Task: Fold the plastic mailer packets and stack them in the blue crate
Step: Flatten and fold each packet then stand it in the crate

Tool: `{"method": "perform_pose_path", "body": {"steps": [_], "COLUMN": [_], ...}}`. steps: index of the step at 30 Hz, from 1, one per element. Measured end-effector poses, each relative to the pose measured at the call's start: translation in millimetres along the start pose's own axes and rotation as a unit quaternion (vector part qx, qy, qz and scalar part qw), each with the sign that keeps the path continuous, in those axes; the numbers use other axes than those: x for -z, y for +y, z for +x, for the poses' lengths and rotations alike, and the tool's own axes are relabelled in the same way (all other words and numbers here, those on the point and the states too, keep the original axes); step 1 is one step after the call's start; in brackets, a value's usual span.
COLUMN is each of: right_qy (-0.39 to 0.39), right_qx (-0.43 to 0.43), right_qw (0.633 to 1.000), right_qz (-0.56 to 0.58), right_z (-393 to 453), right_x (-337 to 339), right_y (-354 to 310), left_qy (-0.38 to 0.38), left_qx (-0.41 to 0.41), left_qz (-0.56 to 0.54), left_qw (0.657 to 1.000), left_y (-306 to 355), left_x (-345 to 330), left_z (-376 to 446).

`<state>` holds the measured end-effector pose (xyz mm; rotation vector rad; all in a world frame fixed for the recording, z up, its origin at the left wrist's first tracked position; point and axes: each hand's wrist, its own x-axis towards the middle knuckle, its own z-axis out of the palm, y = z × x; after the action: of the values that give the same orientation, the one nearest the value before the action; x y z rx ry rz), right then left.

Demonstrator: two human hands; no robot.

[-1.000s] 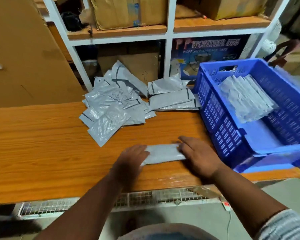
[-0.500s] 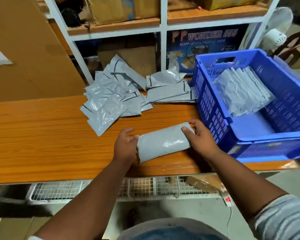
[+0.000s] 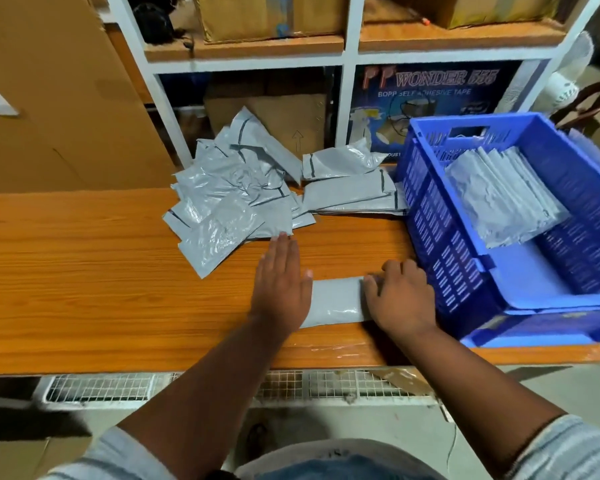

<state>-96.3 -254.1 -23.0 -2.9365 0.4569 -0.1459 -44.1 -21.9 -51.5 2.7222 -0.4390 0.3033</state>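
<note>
Packing storeroom: shelved cartons (image 3: 271, 15), mailers (image 3: 229, 188)

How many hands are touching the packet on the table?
2: the left hand lies flat on the packet's left end; the right hand presses its right end, beside the crate.

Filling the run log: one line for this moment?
left hand flat on folded mailer | right hand pressing other end | blue crate part-filled
</note>
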Motion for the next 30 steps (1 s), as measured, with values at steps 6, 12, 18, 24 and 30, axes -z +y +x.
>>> {"method": "perform_pose_path", "body": {"steps": [6, 12, 18, 24, 30], "right_qy": [0.048, -0.095, -0.093, -0.059, -0.046], "right_qx": [0.202, 0.238, 0.24, 0.231, 0.211], "right_qw": [0.978, 0.957, 0.961, 0.97, 0.976], "right_qz": [-0.029, -0.137, -0.097, -0.044, 0.011], "right_z": [9, 16, 16, 15, 15], "right_x": [-11, -50, -66, -75, -71], "right_y": [-60, -80, -65, -61, -62], "left_qy": [-0.163, -0.172, -0.194, -0.206, -0.225], "left_qx": [0.09, 0.087, 0.095, 0.09, 0.096], "left_qz": [0.076, 0.073, 0.08, 0.096, 0.138], "left_qw": [0.98, 0.979, 0.973, 0.97, 0.96], "left_y": [-9, -7, -1, -3, 7], "left_x": [-42, -43, -39, -45, -32], "left_z": [-6, -3, 0, 2, 13]}}
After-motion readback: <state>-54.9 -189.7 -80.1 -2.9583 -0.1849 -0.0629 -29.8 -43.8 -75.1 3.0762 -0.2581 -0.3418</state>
